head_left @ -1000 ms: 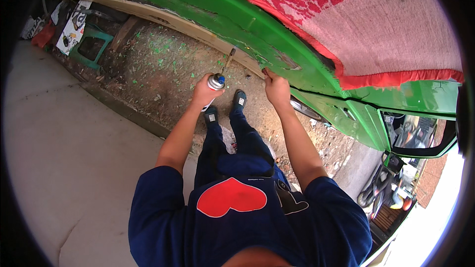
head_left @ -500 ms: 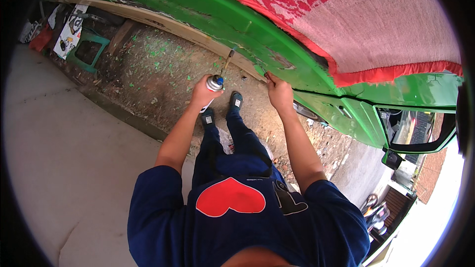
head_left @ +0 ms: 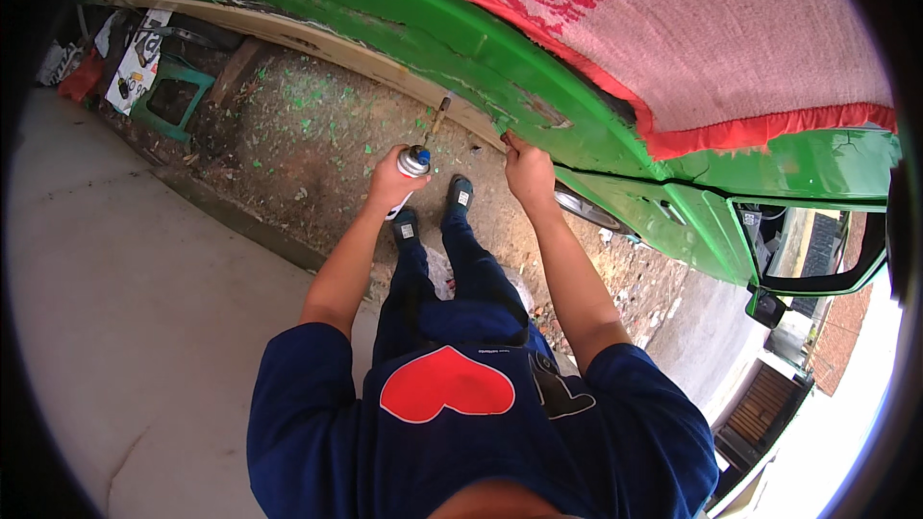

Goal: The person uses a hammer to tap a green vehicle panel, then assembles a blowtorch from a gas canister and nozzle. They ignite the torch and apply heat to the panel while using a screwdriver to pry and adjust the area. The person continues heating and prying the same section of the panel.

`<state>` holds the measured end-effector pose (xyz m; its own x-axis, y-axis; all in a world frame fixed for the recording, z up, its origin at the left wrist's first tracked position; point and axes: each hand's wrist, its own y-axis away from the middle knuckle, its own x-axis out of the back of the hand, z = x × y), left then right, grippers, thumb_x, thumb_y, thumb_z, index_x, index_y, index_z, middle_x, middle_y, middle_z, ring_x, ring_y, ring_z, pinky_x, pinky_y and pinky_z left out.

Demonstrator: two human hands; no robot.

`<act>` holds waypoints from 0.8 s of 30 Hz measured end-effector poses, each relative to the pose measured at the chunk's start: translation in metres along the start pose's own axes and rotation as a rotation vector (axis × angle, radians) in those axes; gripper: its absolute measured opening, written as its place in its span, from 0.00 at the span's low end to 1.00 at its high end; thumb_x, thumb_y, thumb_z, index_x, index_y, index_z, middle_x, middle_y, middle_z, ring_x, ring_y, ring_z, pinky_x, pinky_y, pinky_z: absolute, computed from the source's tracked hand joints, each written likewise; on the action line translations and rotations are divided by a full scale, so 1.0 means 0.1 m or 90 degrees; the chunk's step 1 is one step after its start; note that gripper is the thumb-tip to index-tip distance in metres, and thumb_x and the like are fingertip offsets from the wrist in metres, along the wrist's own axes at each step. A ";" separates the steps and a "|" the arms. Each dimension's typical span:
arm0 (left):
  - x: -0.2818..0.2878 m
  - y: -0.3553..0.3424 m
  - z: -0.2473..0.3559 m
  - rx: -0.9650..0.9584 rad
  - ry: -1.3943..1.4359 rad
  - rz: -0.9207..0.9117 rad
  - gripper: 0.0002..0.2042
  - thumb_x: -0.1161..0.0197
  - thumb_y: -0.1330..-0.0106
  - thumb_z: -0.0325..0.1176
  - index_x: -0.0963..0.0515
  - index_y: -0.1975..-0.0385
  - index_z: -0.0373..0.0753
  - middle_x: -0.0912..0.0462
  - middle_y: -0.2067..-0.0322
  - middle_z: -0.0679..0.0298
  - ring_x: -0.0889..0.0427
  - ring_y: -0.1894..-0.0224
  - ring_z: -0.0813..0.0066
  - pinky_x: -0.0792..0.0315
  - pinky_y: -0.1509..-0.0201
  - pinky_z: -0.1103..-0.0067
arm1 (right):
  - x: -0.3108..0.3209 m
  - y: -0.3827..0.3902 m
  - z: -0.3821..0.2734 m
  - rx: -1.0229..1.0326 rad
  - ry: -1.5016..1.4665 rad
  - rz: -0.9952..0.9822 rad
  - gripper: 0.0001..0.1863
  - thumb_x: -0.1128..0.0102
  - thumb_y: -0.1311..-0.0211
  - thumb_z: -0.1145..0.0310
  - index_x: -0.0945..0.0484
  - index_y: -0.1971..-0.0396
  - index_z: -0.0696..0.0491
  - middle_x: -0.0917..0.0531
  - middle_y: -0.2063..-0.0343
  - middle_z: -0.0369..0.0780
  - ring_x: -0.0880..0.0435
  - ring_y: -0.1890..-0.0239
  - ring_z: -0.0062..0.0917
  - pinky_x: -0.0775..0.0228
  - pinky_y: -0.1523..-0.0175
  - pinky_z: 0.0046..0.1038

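My left hand (head_left: 389,181) is wrapped round an aerosol can (head_left: 413,163) with a silver top, a blue nozzle and a pale body. Just beyond the can is a thin stick-like tool (head_left: 438,118) with a dark end; whether the same hand grips it I cannot tell. My right hand (head_left: 529,173) is closed in a fist on a small brown-handled tool (head_left: 507,136), its end against the lower side of the green vehicle (head_left: 413,24). The fist hides most of that tool. Near it the green paint has a scuffed, bare patch (head_left: 543,109).
A red-and-pink towel (head_left: 731,48) drapes over the vehicle. Green paint flakes lie on the dirt ground (head_left: 308,125). A green plastic stool (head_left: 173,101) lies at the left beside a concrete slab (head_left: 144,259). A wheel (head_left: 586,207) and a side mirror (head_left: 766,308) are on the right.
My right hand has moved a little left along the vehicle's lower side with its tool. My left hand and the can have shifted very slightly left.
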<state>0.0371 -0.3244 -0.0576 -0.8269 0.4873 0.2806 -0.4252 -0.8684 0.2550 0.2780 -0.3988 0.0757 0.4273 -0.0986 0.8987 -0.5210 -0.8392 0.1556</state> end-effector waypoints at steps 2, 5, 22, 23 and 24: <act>-0.01 0.01 -0.01 -0.001 0.006 0.009 0.32 0.20 0.58 0.38 0.25 0.51 0.34 0.15 0.60 0.53 0.14 0.56 0.62 0.23 0.51 0.71 | -0.01 0.04 0.03 0.015 -0.025 0.028 0.14 0.42 0.37 0.69 0.17 0.52 0.51 0.16 0.62 0.53 0.17 0.60 0.50 0.23 0.54 0.44; 0.01 0.00 0.00 -0.008 -0.001 0.013 0.32 0.20 0.58 0.37 0.24 0.51 0.34 0.14 0.60 0.54 0.14 0.56 0.63 0.23 0.51 0.71 | -0.02 0.00 0.01 0.029 -0.035 0.035 0.15 0.43 0.37 0.69 0.17 0.52 0.52 0.16 0.62 0.53 0.16 0.61 0.49 0.23 0.55 0.43; 0.04 0.07 0.02 0.023 0.001 0.017 0.34 0.19 0.59 0.37 0.25 0.49 0.33 0.15 0.59 0.53 0.14 0.55 0.62 0.23 0.49 0.72 | -0.16 0.06 -0.14 -0.006 -0.004 0.026 0.15 0.44 0.36 0.68 0.16 0.52 0.47 0.15 0.62 0.51 0.15 0.62 0.49 0.22 0.55 0.44; 0.04 0.10 0.02 0.024 -0.004 0.017 0.34 0.19 0.59 0.37 0.25 0.49 0.33 0.15 0.59 0.53 0.14 0.55 0.62 0.23 0.49 0.72 | -0.12 0.07 -0.14 -0.007 -0.010 0.019 0.15 0.44 0.36 0.68 0.16 0.51 0.47 0.15 0.63 0.51 0.16 0.62 0.49 0.22 0.55 0.44; 0.05 0.09 0.04 0.021 -0.006 0.018 0.34 0.19 0.59 0.37 0.25 0.49 0.33 0.15 0.59 0.53 0.14 0.55 0.62 0.23 0.49 0.71 | -0.07 0.05 -0.14 -0.005 -0.013 0.016 0.15 0.44 0.35 0.67 0.16 0.50 0.47 0.15 0.63 0.52 0.16 0.61 0.49 0.23 0.54 0.44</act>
<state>0.0307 -0.3291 -0.0506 -0.8348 0.4633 0.2974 -0.3889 -0.8786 0.2771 0.2614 -0.3949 0.0759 0.4289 -0.1312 0.8938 -0.5382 -0.8317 0.1362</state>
